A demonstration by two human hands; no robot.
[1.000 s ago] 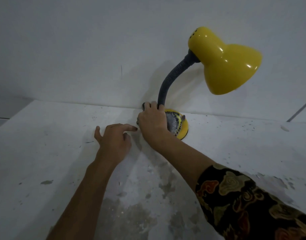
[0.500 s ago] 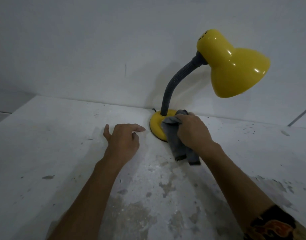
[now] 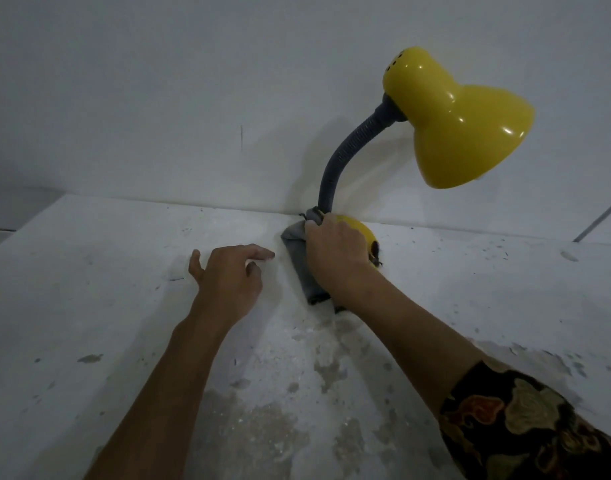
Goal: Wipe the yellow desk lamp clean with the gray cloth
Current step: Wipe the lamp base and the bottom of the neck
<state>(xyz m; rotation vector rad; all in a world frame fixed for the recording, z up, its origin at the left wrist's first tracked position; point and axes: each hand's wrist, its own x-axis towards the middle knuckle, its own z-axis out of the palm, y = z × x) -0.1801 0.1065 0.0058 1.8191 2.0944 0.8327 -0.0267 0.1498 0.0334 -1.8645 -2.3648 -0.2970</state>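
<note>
The yellow desk lamp (image 3: 463, 126) stands against the wall, its shade tilted to the right on a dark flexible neck (image 3: 345, 150). Its round yellow base (image 3: 361, 233) shows only on the right side. My right hand (image 3: 335, 254) presses the gray cloth (image 3: 299, 258) over the left part of the base, close to the foot of the neck. The cloth's tail hangs toward me on the table. My left hand (image 3: 228, 275) rests flat on the table, just left of the cloth, fingers spread and holding nothing.
The white table (image 3: 89, 306) is worn, with gray patches of peeled paint near me and dark specks on the right. A plain white wall (image 3: 158, 98) rises directly behind the lamp. A thin gray cord or rod (image 3: 598, 220) slants at the far right.
My right hand slid the cloth from the front right of the base to its left side, by the neck. My left hand has stayed on the table.
</note>
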